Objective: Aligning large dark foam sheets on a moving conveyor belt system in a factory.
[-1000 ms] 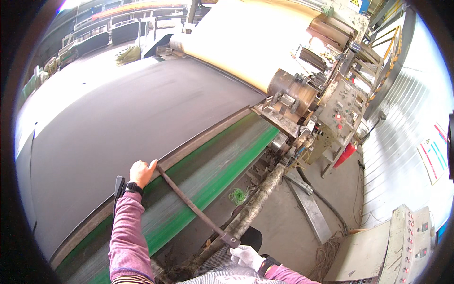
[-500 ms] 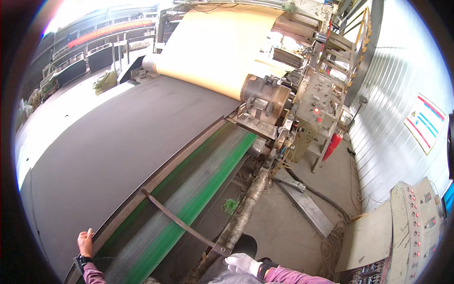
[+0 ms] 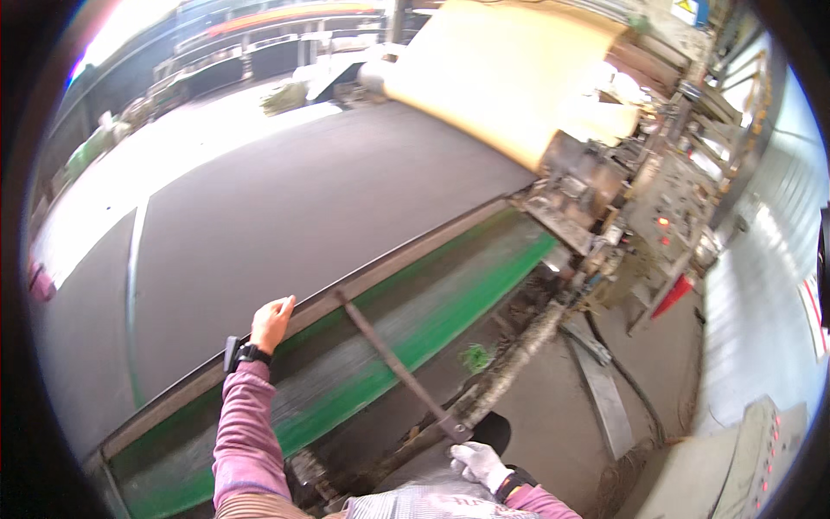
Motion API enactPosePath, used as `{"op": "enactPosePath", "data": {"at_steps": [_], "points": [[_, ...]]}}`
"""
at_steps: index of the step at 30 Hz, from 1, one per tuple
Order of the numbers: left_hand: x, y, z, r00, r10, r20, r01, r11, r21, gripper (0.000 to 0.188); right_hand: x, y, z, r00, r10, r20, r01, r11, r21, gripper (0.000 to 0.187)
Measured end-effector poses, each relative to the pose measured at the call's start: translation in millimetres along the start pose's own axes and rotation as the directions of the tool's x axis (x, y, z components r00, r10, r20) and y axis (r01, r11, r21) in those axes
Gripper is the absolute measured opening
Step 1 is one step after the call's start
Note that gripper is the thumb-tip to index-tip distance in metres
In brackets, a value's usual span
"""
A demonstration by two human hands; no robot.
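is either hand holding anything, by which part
It cannot be told: the left hand is at the rail, the gloved right hand near the bar end.

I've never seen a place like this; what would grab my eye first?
The broad dark sheet fills the middle and left, with a bright yellow sheet sloping above its far end. Along its near side runs a green-streaked strip. The bare left hand is at the dark sheet's near edge; the right hand wears a pale glove.
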State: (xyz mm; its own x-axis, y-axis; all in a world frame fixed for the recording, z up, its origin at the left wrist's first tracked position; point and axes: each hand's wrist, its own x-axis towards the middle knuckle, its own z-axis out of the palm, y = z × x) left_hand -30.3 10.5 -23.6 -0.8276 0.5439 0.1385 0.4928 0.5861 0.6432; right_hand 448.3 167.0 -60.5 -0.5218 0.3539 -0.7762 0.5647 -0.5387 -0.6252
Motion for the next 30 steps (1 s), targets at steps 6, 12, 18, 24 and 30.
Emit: {"op": "enactPosePath", "data": {"at_steps": [6, 12, 18, 24, 30], "points": [[-53, -79, -74, 0.951, -0.207, -0.230, 0.299, 0.802, 0.517, 0.042, -1, 4, 1, 0.996, -0.041, -0.079, 0.034, 0.996, -0.087, 0.022], [-73, -58, -80, 0.937, -0.259, -0.235, 0.322, 0.901, 0.291, 0.044, 7, -1, 3, 0.995, -0.023, -0.092, 0.019, 0.999, -0.043, 0.020], [-31, 21, -28, 0.981, -0.095, -0.171, 0.165, 0.869, 0.466, 0.042, 1, -1, -1, 0.999, 0.034, -0.023, -0.032, 0.998, 0.049, 0.016], [19, 53, 37, 0.998, 0.029, -0.047, -0.007, 0.904, 0.428, 0.046, 4, -1, -2, 0.998, 0.060, 0.004, -0.060, 0.996, 0.067, 0.022], [30, -34, 14, 0.877, 0.476, -0.062, -0.397, 0.791, 0.466, 0.031, -1, -2, -4, 0.999, 0.035, -0.006, -0.035, 0.999, 0.013, 0.020]]}}
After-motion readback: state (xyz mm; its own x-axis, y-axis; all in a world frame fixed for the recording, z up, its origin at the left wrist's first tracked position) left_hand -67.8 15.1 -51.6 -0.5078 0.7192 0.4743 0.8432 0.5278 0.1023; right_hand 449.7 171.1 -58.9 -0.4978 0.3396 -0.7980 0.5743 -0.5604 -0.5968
